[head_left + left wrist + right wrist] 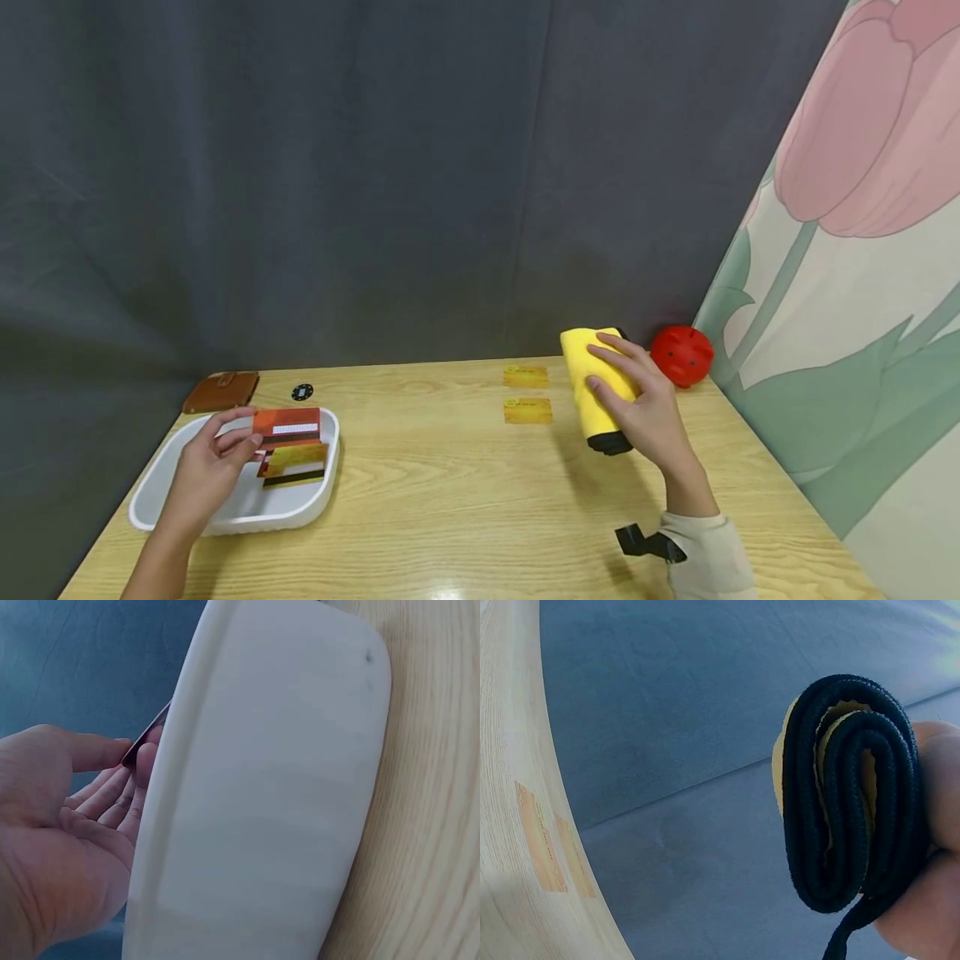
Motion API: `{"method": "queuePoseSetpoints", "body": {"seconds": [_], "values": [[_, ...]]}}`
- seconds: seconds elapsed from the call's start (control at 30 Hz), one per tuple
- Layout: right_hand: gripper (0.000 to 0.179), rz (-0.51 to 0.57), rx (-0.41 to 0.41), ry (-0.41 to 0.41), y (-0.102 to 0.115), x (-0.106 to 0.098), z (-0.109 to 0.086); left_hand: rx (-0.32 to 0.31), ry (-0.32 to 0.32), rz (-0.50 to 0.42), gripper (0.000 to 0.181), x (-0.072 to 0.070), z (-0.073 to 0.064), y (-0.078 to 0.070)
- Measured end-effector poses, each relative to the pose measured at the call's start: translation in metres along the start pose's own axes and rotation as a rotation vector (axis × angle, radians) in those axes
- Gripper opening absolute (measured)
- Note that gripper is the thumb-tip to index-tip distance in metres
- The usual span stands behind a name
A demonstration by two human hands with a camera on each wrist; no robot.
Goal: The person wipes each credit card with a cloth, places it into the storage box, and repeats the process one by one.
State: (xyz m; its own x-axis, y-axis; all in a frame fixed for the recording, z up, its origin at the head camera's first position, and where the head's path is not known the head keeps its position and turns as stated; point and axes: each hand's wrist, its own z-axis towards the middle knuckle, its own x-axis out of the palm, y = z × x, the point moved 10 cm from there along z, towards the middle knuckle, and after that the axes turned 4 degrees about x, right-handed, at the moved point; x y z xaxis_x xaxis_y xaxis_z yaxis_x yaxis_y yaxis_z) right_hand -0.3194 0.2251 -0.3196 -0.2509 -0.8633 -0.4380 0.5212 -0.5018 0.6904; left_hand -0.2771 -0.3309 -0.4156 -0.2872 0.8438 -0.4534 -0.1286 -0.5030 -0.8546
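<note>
Leftward first: one left hand (213, 462), thumb and fingers narrowed in a pinch on the left edge of one red-orange rectangular plastic card (296, 419) with a pale strip and a dark band. Card sits above one white plastic tray (262, 522), oblong with rounded corners. Just below it, overlapping, one gold plastic card with a dark band (300, 458); a reddish sliver shows between the two, possibly a third card, too covered to tell. Whether the gold one rests in the tray or is held above it, cannot tell. Left wrist view: one thin card edge between thumb and fingers, beyond the tray wall.

Rightward: one right hand (645, 404), fingers and thumb curled round one bright yellow cloth with black edging (592, 375), folded into a thick roll, raised off the table. Its layered black end faces the right wrist view. One pale sleeve (708, 554).

On the pale wood-grain table (420, 483): two flat golden cards (527, 411), one behind the other, apart, left of the cloth. One round black-and-white chip (302, 392) behind the tray; one brown leather wallet (222, 392) left of it. One red pig-shaped bank (682, 357), far right corner.
</note>
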Motion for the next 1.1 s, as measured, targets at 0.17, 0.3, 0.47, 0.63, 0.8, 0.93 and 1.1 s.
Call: {"method": "queuePoseSetpoints", "body": {"seconds": [0.17, 0.3, 0.47, 0.63, 0.8, 0.93, 1.1], "values": [[0.042, -0.003, 0.023, 0.01, -0.001, 0.002, -0.001, -0.078, 0.013, -0.015, 0.041, 0.0, -0.001, 0.012], [0.043, -0.002, 0.019, 0.012, -0.001, 0.002, -0.001, -0.107, 0.023, -0.009, 0.041, 0.001, -0.001, 0.015], [0.043, -0.007, 0.017, 0.015, -0.001, 0.003, 0.0, -0.14, 0.044, 0.002, 0.044, 0.001, 0.0, 0.019], [0.042, -0.011, 0.032, 0.029, -0.003, 0.005, -0.001, -0.173, 0.073, 0.051, 0.041, 0.002, 0.001, 0.025], [0.042, -0.028, 0.044, 0.047, -0.004, 0.007, -0.002, -0.173, 0.108, 0.068, 0.039, 0.011, 0.003, 0.027], [0.042, -0.034, 0.042, 0.045, -0.003, 0.007, -0.002, -0.159, 0.12, 0.051, 0.039, 0.018, 0.005, 0.025], [0.042, -0.028, 0.036, 0.04, -0.003, 0.006, -0.001, -0.142, 0.15, 0.022, 0.037, 0.025, 0.006, 0.025]]}}
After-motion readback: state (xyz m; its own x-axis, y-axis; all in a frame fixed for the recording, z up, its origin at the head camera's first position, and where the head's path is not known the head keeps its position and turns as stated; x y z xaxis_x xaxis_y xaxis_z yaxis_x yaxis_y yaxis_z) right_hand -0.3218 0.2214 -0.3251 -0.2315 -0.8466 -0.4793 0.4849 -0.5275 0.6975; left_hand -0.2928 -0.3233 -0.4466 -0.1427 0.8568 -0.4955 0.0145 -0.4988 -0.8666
